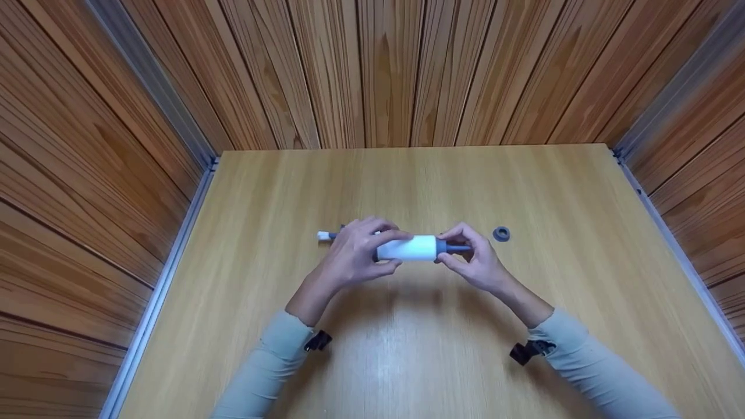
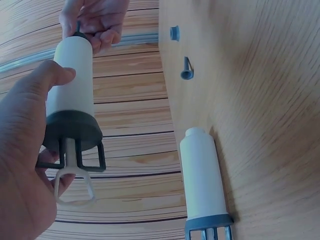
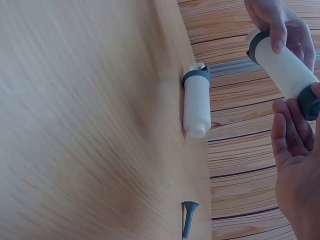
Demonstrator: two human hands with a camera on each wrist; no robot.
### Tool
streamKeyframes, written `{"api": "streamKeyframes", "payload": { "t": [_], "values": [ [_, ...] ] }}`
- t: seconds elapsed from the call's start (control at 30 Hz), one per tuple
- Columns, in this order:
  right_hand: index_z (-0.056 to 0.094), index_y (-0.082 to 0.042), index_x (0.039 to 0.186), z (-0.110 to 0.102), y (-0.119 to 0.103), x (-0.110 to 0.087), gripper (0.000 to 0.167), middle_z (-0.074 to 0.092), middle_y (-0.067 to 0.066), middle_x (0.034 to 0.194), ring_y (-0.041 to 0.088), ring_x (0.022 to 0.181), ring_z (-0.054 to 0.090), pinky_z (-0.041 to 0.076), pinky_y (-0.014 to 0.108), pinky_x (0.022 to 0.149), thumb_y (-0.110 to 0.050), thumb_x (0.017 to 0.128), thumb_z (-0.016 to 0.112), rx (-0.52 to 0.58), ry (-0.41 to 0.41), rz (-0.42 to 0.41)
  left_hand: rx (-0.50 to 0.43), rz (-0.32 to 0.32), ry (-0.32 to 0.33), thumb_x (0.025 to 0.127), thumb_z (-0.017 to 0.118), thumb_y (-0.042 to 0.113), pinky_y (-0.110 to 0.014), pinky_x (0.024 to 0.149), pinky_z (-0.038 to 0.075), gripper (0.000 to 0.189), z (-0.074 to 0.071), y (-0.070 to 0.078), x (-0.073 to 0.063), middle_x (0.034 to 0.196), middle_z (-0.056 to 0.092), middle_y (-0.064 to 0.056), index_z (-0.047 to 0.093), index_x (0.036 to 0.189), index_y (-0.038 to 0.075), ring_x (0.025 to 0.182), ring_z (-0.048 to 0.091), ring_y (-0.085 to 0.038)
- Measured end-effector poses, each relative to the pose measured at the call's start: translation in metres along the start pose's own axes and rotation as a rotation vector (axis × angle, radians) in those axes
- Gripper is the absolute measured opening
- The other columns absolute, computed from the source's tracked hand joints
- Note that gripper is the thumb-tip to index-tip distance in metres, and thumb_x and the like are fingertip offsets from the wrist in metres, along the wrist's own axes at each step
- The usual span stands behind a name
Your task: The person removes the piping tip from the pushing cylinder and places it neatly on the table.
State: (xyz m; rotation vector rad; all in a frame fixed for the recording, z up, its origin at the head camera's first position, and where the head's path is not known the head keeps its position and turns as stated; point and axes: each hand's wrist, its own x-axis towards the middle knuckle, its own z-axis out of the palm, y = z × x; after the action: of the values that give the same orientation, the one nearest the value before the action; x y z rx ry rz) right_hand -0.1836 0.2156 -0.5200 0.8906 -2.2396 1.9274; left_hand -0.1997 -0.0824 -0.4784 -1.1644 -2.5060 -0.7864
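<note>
A white icing syringe (image 1: 412, 248) with dark grey ends is held level above the table by both hands. My left hand (image 1: 361, 250) grips its barrel at the plunger end, thumb along the white side in the left wrist view. The dark collar (image 3: 309, 100) at the other end is between the thumb and fingers of my right hand (image 1: 471, 259). A thin grey nozzle (image 1: 458, 248) points out of that collar toward the right palm. The syringe's plunger ring (image 2: 75, 187) sticks out below the left hand, apart from its fingers.
A second white syringe (image 2: 202, 175) lies on the wooden table (image 1: 396, 186), mostly hidden behind the left hand in the head view. A loose grey nozzle (image 2: 187, 72) and a grey ring (image 1: 501, 234) lie toward the right. Wood-plank walls (image 1: 384, 70) surround the table's back and sides.
</note>
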Motion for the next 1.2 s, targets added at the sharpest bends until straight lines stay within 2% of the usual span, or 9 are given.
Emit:
{"api": "streamKeyframes", "payload": {
  "t": [0.17, 0.33, 0.43, 0.63, 0.87, 1.07, 1.2],
  "values": [
    [0.055, 0.021, 0.127, -0.0034, -0.0002, 0.0006, 0.034, 0.076, -0.014, 0.122, 0.004, 0.102, 0.080, 0.067, 0.022, 0.091, 0.024, 0.095, 0.067, 0.042, -0.004, -0.043, -0.030, 0.000, 0.041, 0.090, 0.096, 0.034, -0.047, 0.098, 0.065, 0.052, -0.0030, -0.0033, -0.0002, 0.129, 0.081, -0.007, 0.079, 0.138, 0.021, 0.116, 0.078, -0.028],
    [0.051, 0.024, 0.125, -0.0070, 0.0000, -0.0001, 0.034, 0.078, -0.013, 0.122, 0.003, 0.099, 0.081, 0.068, 0.023, 0.088, 0.028, 0.093, 0.062, 0.085, -0.009, -0.081, -0.119, 0.004, 0.059, 0.088, 0.097, 0.038, -0.042, 0.090, 0.068, 0.060, -0.0031, -0.0056, -0.0022, 0.127, 0.081, -0.009, 0.077, 0.140, 0.016, 0.106, 0.079, -0.028],
    [0.051, 0.024, 0.125, -0.0082, -0.0009, 0.0000, 0.033, 0.079, -0.012, 0.121, 0.004, 0.097, 0.081, 0.068, 0.023, 0.087, 0.027, 0.094, 0.062, 0.083, -0.001, -0.080, -0.143, 0.014, 0.065, 0.088, 0.098, 0.039, -0.039, 0.088, 0.069, 0.061, -0.0030, -0.0036, -0.0015, 0.128, 0.080, -0.009, 0.076, 0.141, 0.016, 0.104, 0.080, -0.028],
    [0.051, 0.024, 0.126, -0.0092, -0.0018, -0.0009, 0.032, 0.078, -0.011, 0.122, 0.006, 0.099, 0.081, 0.068, 0.024, 0.088, 0.026, 0.095, 0.061, 0.097, -0.001, -0.066, -0.125, 0.027, 0.058, 0.091, 0.097, 0.035, -0.040, 0.090, 0.070, 0.054, -0.0013, 0.0000, 0.0002, 0.131, 0.080, -0.010, 0.078, 0.140, 0.020, 0.106, 0.084, -0.029],
    [0.051, 0.022, 0.126, -0.0078, -0.0054, -0.0011, 0.032, 0.080, -0.012, 0.119, 0.006, 0.097, 0.081, 0.069, 0.025, 0.085, 0.024, 0.096, 0.063, 0.111, -0.027, -0.026, -0.105, 0.035, 0.052, 0.092, 0.095, 0.030, -0.039, 0.077, 0.068, 0.044, -0.0010, 0.0000, -0.0009, 0.125, 0.081, -0.009, 0.081, 0.133, 0.019, 0.096, 0.083, -0.027],
    [0.052, 0.022, 0.125, -0.0061, -0.0087, 0.0004, 0.032, 0.079, -0.011, 0.119, 0.006, 0.097, 0.080, 0.068, 0.025, 0.084, 0.025, 0.095, 0.062, 0.119, -0.040, -0.057, -0.115, 0.034, 0.035, 0.096, 0.091, 0.033, -0.037, 0.076, 0.066, 0.041, -0.0042, 0.0005, -0.0013, 0.125, 0.080, -0.009, 0.081, 0.133, 0.020, 0.094, 0.081, -0.026],
    [0.053, 0.022, 0.125, -0.0052, -0.0089, -0.0001, 0.032, 0.078, -0.011, 0.120, 0.006, 0.096, 0.079, 0.068, 0.024, 0.084, 0.026, 0.094, 0.062, 0.116, -0.037, -0.065, -0.110, 0.026, 0.026, 0.096, 0.090, 0.034, -0.032, 0.075, 0.061, 0.040, -0.0052, 0.0002, -0.0012, 0.124, 0.081, -0.009, 0.081, 0.132, 0.020, 0.091, 0.079, -0.026]
  ]
}}
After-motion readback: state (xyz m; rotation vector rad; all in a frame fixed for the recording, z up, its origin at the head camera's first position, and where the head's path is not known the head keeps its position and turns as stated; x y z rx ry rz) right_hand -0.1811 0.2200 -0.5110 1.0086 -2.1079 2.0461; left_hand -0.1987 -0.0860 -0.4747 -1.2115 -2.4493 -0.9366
